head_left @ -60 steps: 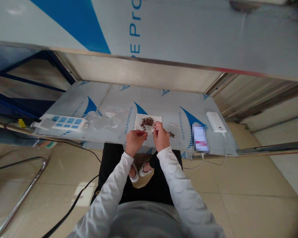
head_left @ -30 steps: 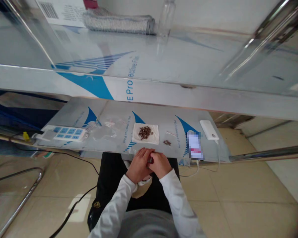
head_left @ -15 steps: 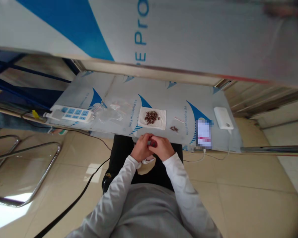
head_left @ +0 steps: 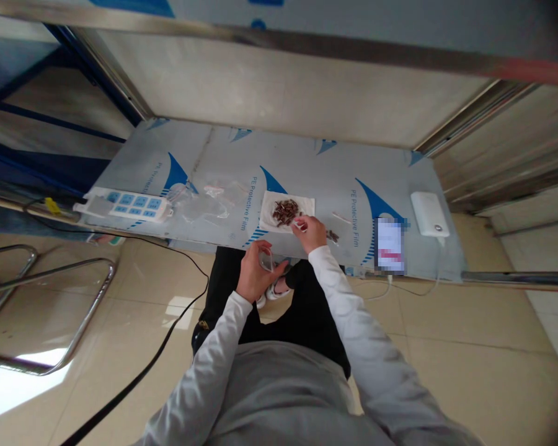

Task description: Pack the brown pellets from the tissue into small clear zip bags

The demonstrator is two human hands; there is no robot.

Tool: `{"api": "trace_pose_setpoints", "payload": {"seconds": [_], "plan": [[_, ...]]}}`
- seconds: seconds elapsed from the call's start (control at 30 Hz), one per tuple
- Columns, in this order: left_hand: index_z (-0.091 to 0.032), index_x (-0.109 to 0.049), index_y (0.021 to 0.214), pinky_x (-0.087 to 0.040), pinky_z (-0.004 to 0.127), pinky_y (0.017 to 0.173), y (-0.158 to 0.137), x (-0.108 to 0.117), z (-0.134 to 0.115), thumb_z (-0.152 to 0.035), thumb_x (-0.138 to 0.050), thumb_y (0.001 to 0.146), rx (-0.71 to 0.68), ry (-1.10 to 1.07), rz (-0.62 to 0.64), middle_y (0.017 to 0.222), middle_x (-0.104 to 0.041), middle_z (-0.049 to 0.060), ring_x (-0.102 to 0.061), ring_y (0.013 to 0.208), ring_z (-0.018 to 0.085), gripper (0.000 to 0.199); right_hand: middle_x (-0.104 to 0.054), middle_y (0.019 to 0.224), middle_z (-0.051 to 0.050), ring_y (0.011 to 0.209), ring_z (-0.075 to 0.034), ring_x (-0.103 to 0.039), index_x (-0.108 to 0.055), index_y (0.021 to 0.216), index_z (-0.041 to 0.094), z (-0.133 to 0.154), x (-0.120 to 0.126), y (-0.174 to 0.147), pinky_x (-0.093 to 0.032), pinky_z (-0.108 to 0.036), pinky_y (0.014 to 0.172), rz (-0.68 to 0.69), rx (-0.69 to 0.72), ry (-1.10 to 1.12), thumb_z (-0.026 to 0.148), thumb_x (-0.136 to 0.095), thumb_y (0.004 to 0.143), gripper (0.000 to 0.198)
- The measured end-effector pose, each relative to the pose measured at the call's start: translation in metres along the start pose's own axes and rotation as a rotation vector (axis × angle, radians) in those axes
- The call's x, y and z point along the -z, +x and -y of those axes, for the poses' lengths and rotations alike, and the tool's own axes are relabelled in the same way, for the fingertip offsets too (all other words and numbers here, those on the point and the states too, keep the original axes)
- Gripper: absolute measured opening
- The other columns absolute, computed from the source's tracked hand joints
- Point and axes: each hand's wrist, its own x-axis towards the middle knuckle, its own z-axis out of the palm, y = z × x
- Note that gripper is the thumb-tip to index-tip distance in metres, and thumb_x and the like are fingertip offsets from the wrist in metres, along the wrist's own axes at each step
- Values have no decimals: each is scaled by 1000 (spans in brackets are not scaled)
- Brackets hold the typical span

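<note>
Just in front of the bench edge, my left hand (head_left: 255, 272) holds a small clear plastic bag (head_left: 266, 260) between thumb and fingers. My right hand (head_left: 310, 233) is at the near right side of a heap of small brown metal-looking pieces (head_left: 285, 212), too small to name exactly. Its thumb and fingertips are drawn together; whatever they pinch is hidden. The heap lies on a white square cloth or paper (head_left: 268, 217). Partly behind my right hand, a clear bag with several of the same pieces (head_left: 333, 236) lies on the bench.
On the film-covered bench (head_left: 279, 148) lie a power strip (head_left: 137, 204) and loose clear plastic bags (head_left: 204, 201) at left. A phone (head_left: 390, 246) and a white power bank (head_left: 429, 214) with cables lie at right. A shelf (head_left: 307, 49) overhangs the back; a metal chair frame (head_left: 88, 310) stands left.
My hands were together at the bench edge and have parted. The right hand moved forward to the brown pieces; the left stays near the edge with the clear bag. The view tilted slightly.
</note>
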Motion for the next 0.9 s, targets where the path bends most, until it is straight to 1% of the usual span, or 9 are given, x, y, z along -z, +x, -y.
{"api": "trace_pose_setpoints", "payload": {"seconds": [0.1,0.23,0.3,0.4,0.6,0.8,0.9], "plan": [[-21,-46,97,-49,30,70,0,-1,-3,-34,-76,62,-3,15,-27,85,-58,1,-60,77,17,48,-66,91,-10,77,-18,-62,-67,91,13,-2,-22,19,-47,-31,78,41,8,-91,22,-65,74,19],[-21,-45,92,-48,30,73,8,-4,-7,-33,-75,63,-23,-23,-62,85,-57,1,-60,79,17,43,-64,93,-11,87,-21,-59,-68,89,14,1,-34,23,-43,-31,83,90,-2,-129,16,-58,77,15],[-21,-45,90,-48,30,73,13,-6,-8,-32,-74,64,-29,-37,-75,84,-57,0,-59,78,17,41,-64,97,-11,91,-21,-58,-68,92,15,1,-36,21,-42,-30,84,102,-13,-147,14,-53,80,20],[-20,-46,90,-47,30,75,18,-9,-9,-31,-74,65,-45,-48,-72,85,-57,1,-59,80,17,39,-64,100,-11,93,-21,-58,-68,96,15,1,-38,19,-41,-31,84,100,-38,-179,11,-48,80,26],[-20,-47,91,-47,30,77,16,-11,-12,-32,-73,67,-61,-66,-56,87,-59,1,-60,82,17,37,-66,98,-12,90,-22,-59,-69,93,17,5,-41,22,-43,-31,80,96,-66,-217,17,-49,83,23],[-21,-47,90,-46,31,77,14,-9,-14,-29,-73,67,-46,-62,-56,86,-60,1,-60,83,18,36,-69,95,-13,88,-22,-62,-70,93,16,10,-40,28,-43,-32,79,82,-108,-207,16,-45,84,27],[-21,-47,91,-46,31,77,14,-9,-12,-30,-73,67,-54,-57,-43,87,-60,1,-61,83,18,37,-70,92,-12,87,-22,-63,-71,89,15,11,-37,27,-44,-31,79,75,-110,-185,15,-46,83,25]]}}
